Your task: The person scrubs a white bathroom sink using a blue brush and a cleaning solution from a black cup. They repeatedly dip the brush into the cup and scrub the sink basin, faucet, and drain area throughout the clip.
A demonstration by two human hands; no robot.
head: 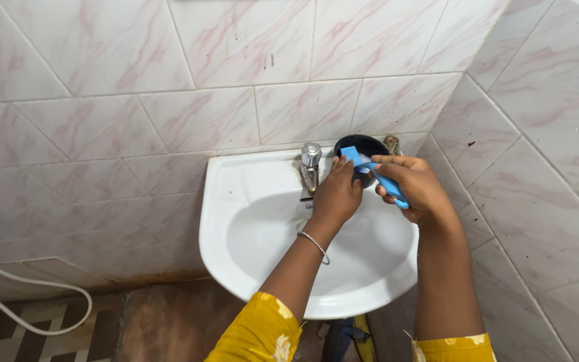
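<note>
A white wall-mounted sink (236, 201) sits in the tiled corner with a chrome tap (311, 164) at its back rim. My left hand (336, 194) reaches over the basin just right of the tap and holds the edge of a small dark round bowl (366, 145) at the sink's back right. My right hand (413, 188) grips a blue brush (376, 173) by its handle, its head against the bowl. A thin silver bracelet (313, 241) circles my left wrist. Both sleeves are yellow with a pale flower print.
Pink-veined white tiles cover both walls, the right wall (544, 134) close to my right arm. A white hose (35, 302) loops from a fitting at the lower left. Brown patterned floor (169, 322) lies below. Something dark and blue sits under the sink.
</note>
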